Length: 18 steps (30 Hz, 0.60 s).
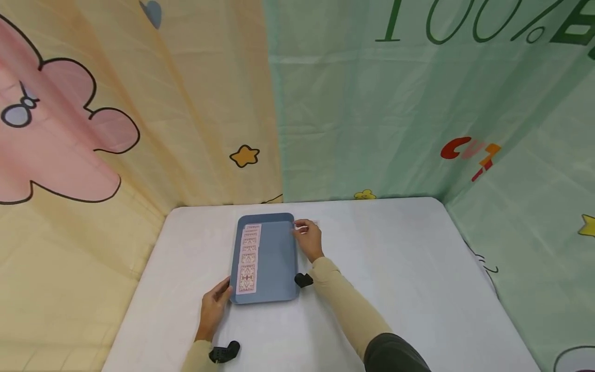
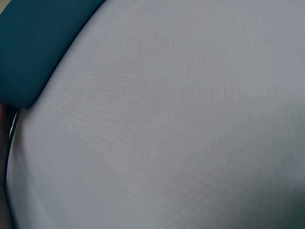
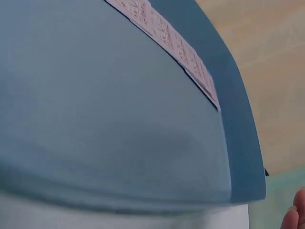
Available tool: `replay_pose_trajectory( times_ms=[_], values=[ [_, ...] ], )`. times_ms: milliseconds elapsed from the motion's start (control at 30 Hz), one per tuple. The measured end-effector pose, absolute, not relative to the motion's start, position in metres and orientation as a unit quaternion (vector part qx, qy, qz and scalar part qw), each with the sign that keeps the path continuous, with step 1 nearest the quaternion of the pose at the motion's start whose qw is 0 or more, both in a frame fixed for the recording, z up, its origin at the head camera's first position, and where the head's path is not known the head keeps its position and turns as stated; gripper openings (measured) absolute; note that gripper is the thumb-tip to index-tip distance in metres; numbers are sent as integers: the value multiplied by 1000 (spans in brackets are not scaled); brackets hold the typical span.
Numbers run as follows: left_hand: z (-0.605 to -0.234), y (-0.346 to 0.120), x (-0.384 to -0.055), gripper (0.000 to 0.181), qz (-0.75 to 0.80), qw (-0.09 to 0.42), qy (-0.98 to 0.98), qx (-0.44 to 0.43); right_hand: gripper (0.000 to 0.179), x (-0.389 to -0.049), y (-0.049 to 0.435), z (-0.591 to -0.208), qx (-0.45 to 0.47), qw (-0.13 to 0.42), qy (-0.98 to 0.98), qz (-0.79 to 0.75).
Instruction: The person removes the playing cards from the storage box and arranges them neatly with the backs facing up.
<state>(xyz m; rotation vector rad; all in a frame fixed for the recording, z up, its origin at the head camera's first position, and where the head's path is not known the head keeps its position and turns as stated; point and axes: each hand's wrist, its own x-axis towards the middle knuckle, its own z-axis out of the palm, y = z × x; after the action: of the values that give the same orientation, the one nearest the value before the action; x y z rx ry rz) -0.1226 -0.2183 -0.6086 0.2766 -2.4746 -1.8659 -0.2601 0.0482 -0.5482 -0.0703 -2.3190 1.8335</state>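
1. Backdrop: printed curtain [image 1: 325, 113], peach-yellow at left, green at right, behind a white table [image 1: 386, 268].
2. Blue tray [image 1: 278, 258] on the table, long sides running away from the person; low raised rim all round.
3. Patterned pink-and-white cards [image 1: 248, 258] inside the tray, overlapping in 1 column along its left side; right part of the tray floor bare.
4. Left hand [image 1: 215, 310]: grips the tray's left edge near the close corner, thumb and fingers at the rim.
5. Right hand [image 1: 309, 240]: at the right rim near the far corner, fingertips close together. Cannot tell whether they pinch anything.
6. Small pinkish item [image 1: 317, 223] just beyond the right hand, partly hidden; identity unclear.
7. Beige sleeves [image 1: 350, 305] on both arms, 1 black device [image 1: 224, 352] at each wrist.
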Motion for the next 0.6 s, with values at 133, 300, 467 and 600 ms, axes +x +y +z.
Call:
replay_pose_trajectory(
  times_ms=[133, 300, 467, 600],
  values=[
    [-609, -220, -123, 40, -589, 24, -802, 93, 26, -256, 33, -546, 1, 66, -769, 635],
    [-609, -220, -123, 40, -592, 14, -800, 99, 25, -251, 16, -547, 30, 51, -778, 625],
    [-608, -220, -124, 41, -600, -2, -793, 109, 26, -248, 2, -548, 58, 43, -796, 600],
    [-609, -220, -126, 41, -602, -5, -791, 109, 28, -245, -7, -549, 74, 30, -802, 592]
  ],
)
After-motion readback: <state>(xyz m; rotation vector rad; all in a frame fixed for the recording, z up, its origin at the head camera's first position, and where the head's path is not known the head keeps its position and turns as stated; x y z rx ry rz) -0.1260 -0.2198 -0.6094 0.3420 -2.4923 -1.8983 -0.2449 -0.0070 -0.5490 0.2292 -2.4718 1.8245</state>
